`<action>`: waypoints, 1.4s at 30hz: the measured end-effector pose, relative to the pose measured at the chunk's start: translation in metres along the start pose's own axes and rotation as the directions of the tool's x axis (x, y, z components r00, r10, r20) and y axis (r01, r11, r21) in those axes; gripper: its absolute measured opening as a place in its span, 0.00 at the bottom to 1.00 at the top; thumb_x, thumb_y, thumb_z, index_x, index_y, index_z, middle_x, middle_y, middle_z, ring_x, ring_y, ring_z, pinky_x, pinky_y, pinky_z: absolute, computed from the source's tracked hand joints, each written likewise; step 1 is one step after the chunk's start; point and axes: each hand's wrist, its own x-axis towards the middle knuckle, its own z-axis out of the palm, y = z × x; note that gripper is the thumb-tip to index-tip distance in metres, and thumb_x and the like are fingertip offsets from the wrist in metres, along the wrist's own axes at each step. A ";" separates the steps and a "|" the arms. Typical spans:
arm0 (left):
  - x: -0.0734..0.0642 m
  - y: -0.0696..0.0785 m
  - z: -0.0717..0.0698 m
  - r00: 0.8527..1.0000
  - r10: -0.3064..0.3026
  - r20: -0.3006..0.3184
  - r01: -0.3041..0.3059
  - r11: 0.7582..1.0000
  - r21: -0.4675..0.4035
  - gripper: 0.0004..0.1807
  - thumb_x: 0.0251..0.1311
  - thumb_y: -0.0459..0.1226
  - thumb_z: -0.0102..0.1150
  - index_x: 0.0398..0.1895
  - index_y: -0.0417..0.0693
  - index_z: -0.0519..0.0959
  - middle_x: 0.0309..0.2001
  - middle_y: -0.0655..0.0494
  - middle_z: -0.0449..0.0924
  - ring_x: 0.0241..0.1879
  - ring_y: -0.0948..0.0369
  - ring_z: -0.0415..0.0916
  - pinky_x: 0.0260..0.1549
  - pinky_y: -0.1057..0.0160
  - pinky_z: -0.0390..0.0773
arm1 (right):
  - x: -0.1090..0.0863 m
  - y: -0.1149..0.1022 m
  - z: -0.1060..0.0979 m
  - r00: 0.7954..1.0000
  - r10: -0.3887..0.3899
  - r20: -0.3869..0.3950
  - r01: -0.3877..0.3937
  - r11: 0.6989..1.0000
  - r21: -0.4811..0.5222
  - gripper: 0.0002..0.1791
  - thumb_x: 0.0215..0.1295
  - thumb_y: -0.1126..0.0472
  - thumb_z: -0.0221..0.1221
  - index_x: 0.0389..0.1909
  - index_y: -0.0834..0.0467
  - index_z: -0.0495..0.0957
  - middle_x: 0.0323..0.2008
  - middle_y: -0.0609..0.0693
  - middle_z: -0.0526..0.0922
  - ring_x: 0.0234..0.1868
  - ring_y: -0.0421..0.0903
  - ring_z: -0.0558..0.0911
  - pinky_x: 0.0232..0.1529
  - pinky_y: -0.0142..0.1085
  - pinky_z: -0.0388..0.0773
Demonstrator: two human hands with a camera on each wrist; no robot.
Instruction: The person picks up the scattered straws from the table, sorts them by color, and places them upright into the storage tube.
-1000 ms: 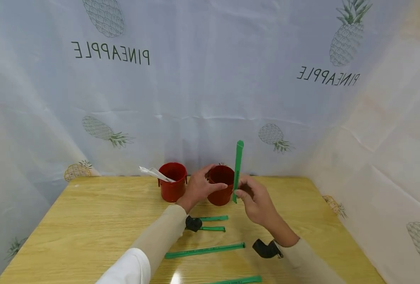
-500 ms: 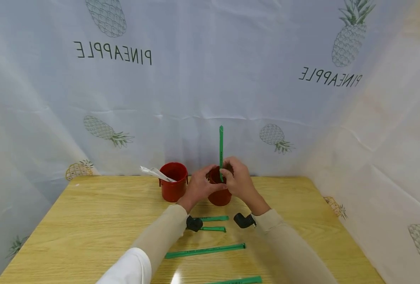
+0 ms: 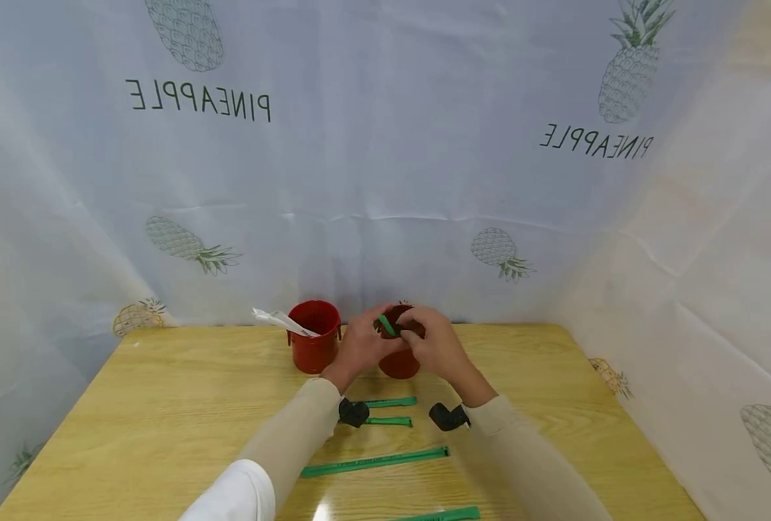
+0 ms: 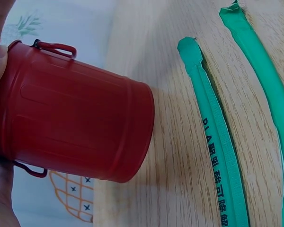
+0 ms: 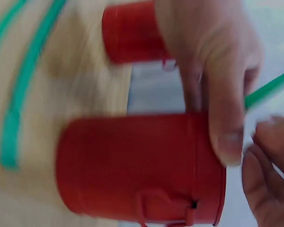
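My left hand (image 3: 362, 344) grips the right-hand red bucket (image 3: 399, 366) near its rim, thumb across the front. In the left wrist view the bucket (image 4: 80, 113) shows its small side handles. A green wrapped straw (image 3: 387, 325) leans leftward out of the bucket's mouth, its lower part hidden inside. At the mouth, my right hand (image 3: 440, 351) has loosely bent fingers. The right wrist view shows its fingertips (image 5: 258, 177) near the rim, apart from the straw (image 5: 267, 91). Several more green wrapped straws, such as this long one (image 3: 375, 462), lie on the table.
A second red bucket (image 3: 313, 353) stands to the left, with a white wrapped straw (image 3: 284, 320) leaning out of it. Both buckets are near the back edge of the wooden table (image 3: 183, 412). Behind them hangs a pineapple-print curtain (image 3: 372, 159).
My right hand brought the upright green straw leftward over the right bucket and lowered it in. The straw now leans left, out of my fingers. My left hand stayed on the bucket.
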 end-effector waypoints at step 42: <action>-0.003 0.003 0.001 0.994 -0.113 -0.009 0.113 0.994 0.012 0.39 0.55 0.49 0.80 0.71 0.57 0.75 0.63 0.58 0.83 0.60 0.56 0.80 0.54 0.51 0.87 | -0.185 -0.010 0.044 0.839 -0.233 0.492 0.239 0.970 0.051 0.07 0.73 0.58 0.63 0.33 0.52 0.85 0.29 0.39 0.80 0.33 0.23 0.65 0.34 0.16 0.65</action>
